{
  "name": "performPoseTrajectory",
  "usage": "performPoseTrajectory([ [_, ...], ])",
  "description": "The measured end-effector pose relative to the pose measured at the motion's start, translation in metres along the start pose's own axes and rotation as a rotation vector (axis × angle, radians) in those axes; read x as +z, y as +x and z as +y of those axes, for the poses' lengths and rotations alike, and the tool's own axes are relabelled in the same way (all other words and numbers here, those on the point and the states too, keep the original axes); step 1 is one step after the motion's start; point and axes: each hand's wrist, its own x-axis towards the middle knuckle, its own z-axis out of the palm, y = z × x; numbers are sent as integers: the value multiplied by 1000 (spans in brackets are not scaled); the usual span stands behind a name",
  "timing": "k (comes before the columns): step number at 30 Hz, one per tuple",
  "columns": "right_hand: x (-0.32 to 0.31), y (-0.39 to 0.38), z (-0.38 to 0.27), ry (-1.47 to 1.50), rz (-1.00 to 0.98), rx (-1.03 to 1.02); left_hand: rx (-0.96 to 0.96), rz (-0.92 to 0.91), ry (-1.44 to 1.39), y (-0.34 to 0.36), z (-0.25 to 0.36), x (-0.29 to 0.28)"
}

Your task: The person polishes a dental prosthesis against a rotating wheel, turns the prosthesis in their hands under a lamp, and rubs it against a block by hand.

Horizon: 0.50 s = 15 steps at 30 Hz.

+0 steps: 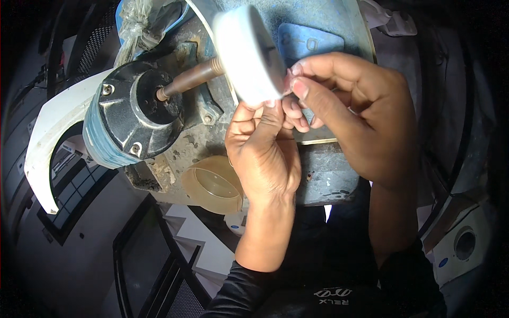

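A small reddish piece (288, 83) sits at the right-hand face of a white wheel (245, 58), close to its near edge; it is too small to tell its long axis, or whether it touches the wheel. The wheel, blurred, stands on edge with its flat face turned to the right. Its shaft (193, 79) runs from the motor (124, 116) on the left toward the right and slightly to the far side.

The right hand (371, 111) comes in from the near right, back of the hand to the right, its thumb and forefinger pinching the reddish piece and its other fingers bent. The left hand (265, 153) reaches straight up from the near side, wrist toward the person, fingers curled and thumb pointing far, just at the wheel's near edge; what it grips, if anything, I cannot tell.

Counted: one reddish piece, one wheel, one shaft and one motor, with two bolts showing on its end cover. One yellowish bowl (197, 185) stands near, left of the left wrist, on the bench (331, 169). One blue slab (310, 40) lies beyond the right hand, and one plastic bag (140, 24) at the far left.
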Motion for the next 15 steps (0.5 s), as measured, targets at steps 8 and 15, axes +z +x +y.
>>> performPoseTrajectory([
  [8, 5, 3, 0, 95, 4, 75, 6, 21, 29, -4, 2, 2],
  [15, 2, 2, -6, 122, 6, 159, 2, 15, 56, -11, 6, 6],
])
